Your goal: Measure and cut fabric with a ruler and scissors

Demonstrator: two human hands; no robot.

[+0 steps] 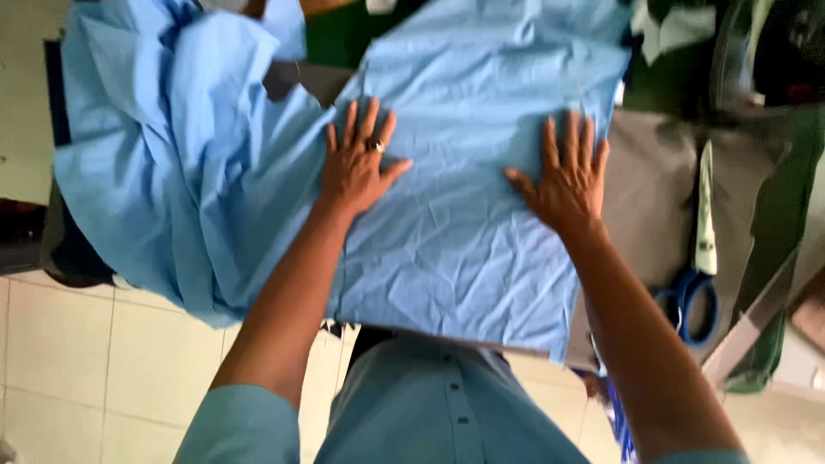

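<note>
1. My left hand (357, 167) lies flat on the light blue cloth (464, 215), fingers spread apart, gripping nothing.
2. My right hand (567, 180) presses flat near the cloth's right edge, fingers apart too.
3. The cloth covers the grey table (653, 198), bunching and hanging at the left.
4. Blue-handled scissors (698, 275) lie to the right, apart from my hands.

1. A grey tabletop (653, 198) shows bare toward the right.
2. A pair of scissors (700, 258) lies on it, pale blades pointing away, blue handles (692, 301) nearest the person.
3. Dark green cloth (778, 215) drapes along the right edge.
4. Pale floor tiles (103, 361) fill the lower left.
5. The person wears a light grey-blue buttoned shirt (430, 404).
</note>
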